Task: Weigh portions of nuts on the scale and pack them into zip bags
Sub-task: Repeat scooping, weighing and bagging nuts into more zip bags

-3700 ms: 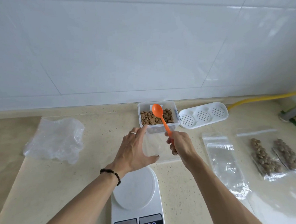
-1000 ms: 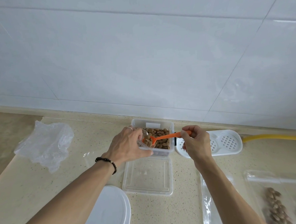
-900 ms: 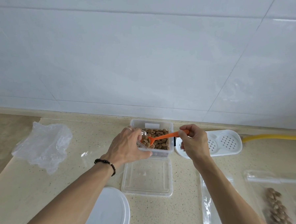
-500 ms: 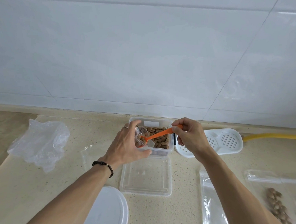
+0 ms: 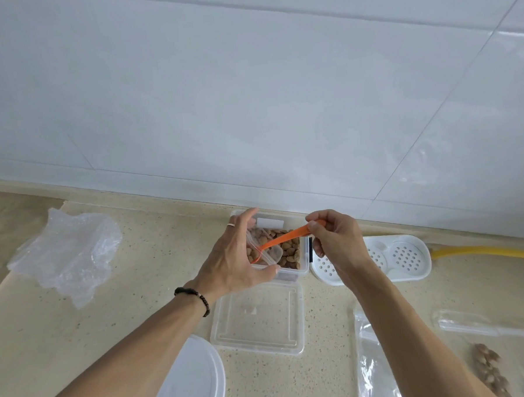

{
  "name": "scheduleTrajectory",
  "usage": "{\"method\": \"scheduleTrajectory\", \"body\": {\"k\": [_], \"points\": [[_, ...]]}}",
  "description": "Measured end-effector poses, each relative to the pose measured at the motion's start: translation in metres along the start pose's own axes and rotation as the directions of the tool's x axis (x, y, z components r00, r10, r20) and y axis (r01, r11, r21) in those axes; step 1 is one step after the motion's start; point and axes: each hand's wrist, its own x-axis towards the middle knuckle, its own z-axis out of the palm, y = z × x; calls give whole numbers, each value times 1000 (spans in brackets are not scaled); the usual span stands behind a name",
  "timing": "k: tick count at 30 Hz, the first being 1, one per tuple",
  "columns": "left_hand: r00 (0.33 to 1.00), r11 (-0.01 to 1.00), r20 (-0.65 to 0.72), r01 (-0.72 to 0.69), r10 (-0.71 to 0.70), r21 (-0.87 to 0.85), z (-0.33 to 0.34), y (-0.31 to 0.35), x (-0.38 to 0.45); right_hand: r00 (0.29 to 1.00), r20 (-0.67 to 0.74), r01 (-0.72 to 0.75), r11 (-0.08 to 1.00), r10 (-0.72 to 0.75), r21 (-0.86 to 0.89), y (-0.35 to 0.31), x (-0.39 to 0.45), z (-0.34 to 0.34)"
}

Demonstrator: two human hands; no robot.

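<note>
A clear plastic box of brown nuts point(image 5: 291, 253) stands against the wall. My left hand point(image 5: 233, 260) holds a small clear zip bag point(image 5: 265, 248) open over the box, some nuts showing inside it. My right hand point(image 5: 336, 243) pinches the handle of an orange spoon point(image 5: 284, 241), whose bowl dips into the bag's mouth. The white scale point(image 5: 191, 381) shows only partly at the bottom edge, under my left forearm.
The box's clear lid point(image 5: 258, 318) lies flat in front of it. A white perforated tray point(image 5: 391, 256) sits to the right, a yellow hose point(image 5: 488, 251) behind it. An empty zip bag point(image 5: 374, 371) and bags holding nuts point(image 5: 488, 365) lie at the right. Crumpled plastic point(image 5: 69, 254) lies far left.
My left hand has lifted the small bag higher over the box. The spoon has swung left, its bowl moving from the nuts in the box into the bag's mouth.
</note>
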Motion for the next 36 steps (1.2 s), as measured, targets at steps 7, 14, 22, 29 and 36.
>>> {"method": "scheduleTrajectory", "body": {"k": [7, 14, 22, 29, 36], "points": [[968, 980, 251, -42, -9, 197, -5, 0, 12, 949, -218, -190, 965, 228, 181, 24, 6, 8], [959, 827, 187, 73, -211, 558, -10, -16, 9, 956, -241, -125, 975, 169, 186, 28, 5, 10], [986, 976, 72, 137, -151, 169, -10, -12, 15, 960, 37, 278, 950, -276, -143, -23, -6, 10], [987, 986, 3, 163, -163, -16, -18, -17, 14, 909, 172, 417, 846, -380, -333, -49, -7, 12], [986, 986, 29, 168, -167, -16, -25, -11, 9, 904, 267, 412, 849, -334, -331, -55, -16, 20]]}}
